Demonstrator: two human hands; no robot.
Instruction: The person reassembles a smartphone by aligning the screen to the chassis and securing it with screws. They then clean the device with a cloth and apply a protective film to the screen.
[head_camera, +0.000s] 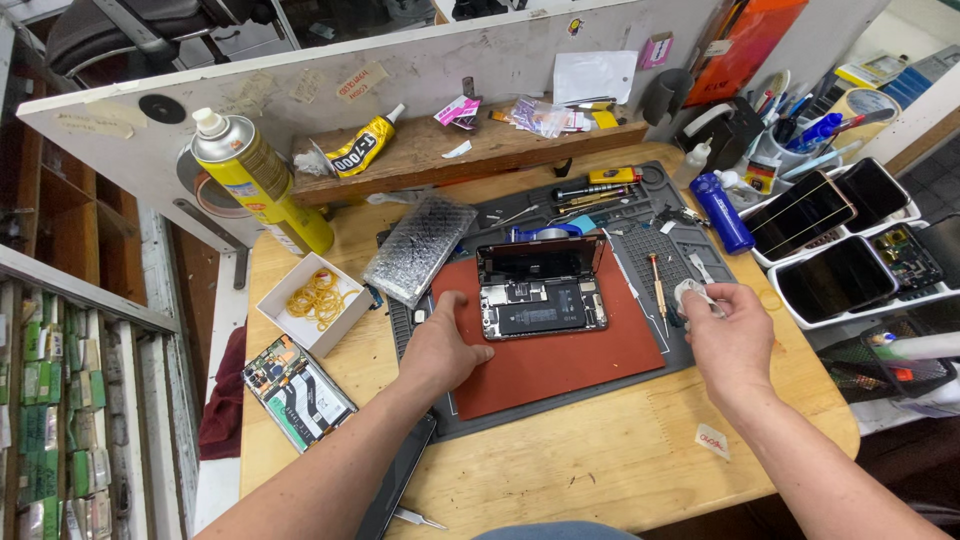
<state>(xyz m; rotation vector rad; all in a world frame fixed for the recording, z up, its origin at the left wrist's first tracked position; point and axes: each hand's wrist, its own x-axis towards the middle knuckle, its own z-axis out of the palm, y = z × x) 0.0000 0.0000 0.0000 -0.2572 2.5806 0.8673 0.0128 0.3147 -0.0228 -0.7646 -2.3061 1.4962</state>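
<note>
An opened phone (541, 305) lies on a red mat (560, 355), its screen half (540, 260) folded up behind the exposed battery and boards. My left hand (440, 345) rests flat on the mat at the phone's left edge, fingers touching it. To the right of the mat, my right hand (725, 335) is closed on a small white cloth or wipe (690, 293), over the grey work mat (640, 240).
A yellow spray can (262, 180) and a box of rubber bands (318, 300) stand at the left. A cracked screen (420, 248), another opened phone (297, 392), a blue bottle (722, 212), screwdrivers (657, 280), and trays of phones (830, 240) surround the mat.
</note>
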